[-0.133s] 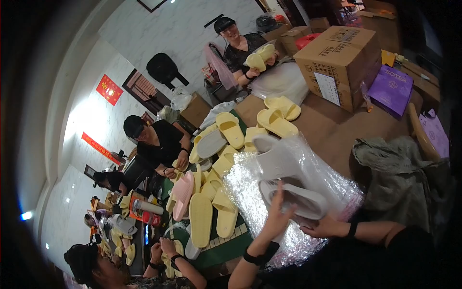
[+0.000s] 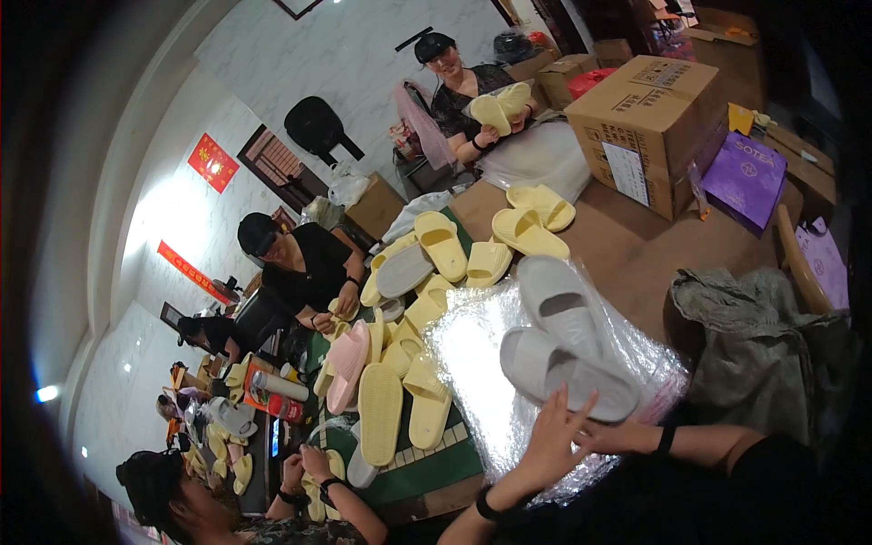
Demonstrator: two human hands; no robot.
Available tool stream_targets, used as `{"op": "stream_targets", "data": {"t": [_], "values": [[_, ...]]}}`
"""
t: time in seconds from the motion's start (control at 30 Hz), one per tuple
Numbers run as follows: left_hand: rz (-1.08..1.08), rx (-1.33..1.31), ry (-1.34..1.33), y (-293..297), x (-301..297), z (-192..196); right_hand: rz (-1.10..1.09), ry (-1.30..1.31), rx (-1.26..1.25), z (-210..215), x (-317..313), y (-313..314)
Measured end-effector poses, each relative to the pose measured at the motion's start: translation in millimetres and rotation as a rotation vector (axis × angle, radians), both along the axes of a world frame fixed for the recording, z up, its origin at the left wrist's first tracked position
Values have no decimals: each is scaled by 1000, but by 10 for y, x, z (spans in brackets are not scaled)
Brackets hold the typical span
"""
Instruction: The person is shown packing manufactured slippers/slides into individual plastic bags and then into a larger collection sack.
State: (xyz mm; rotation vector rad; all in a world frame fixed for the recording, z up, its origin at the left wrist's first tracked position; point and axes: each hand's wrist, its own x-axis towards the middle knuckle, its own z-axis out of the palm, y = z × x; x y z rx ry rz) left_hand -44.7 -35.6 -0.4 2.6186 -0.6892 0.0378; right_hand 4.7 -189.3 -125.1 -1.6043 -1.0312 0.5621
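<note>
A grey slipper [image 2: 568,372] is held just above a stack of clear bags [image 2: 481,363], which is taken here as the landmark. The slipper lies sole-down and crosswise over the near right part of the bags, apparently so that it can be paired with the second grey slipper [image 2: 559,300], which rests on the bags just beyond it.

The left hand [image 2: 554,445] is seen spread, fingers fanned and raised against the near edge of the held slipper; it touches rather than grips. The right hand [image 2: 618,436] is largely hidden under the slipper's heel end, so whether it is closed on it cannot be told, though the slipper seems to be carried by it.

Left of the bags, yellow slippers [image 2: 427,400] are laid soles-up in a loose heap on the surface [image 2: 627,245], with one pink slipper [image 2: 345,363] among them. Beyond the bags, to the right, a cardboard box [image 2: 654,127] stands. Other people are seated past the heap, each handling yellow slippers.
</note>
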Motion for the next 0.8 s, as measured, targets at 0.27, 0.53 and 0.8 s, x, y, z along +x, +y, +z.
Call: {"op": "stream_targets", "data": {"t": [0.27,0.53,0.8], "values": [[416,126,18,-195,-674,-306,-169,-389,-153,297,-11,9],[555,386,104,-100,-775,-430,297,-523,-154,1394,340,-165],[506,316,-11,-39,-831,-479,-299,-573,-598,1116,810,-30]]}}
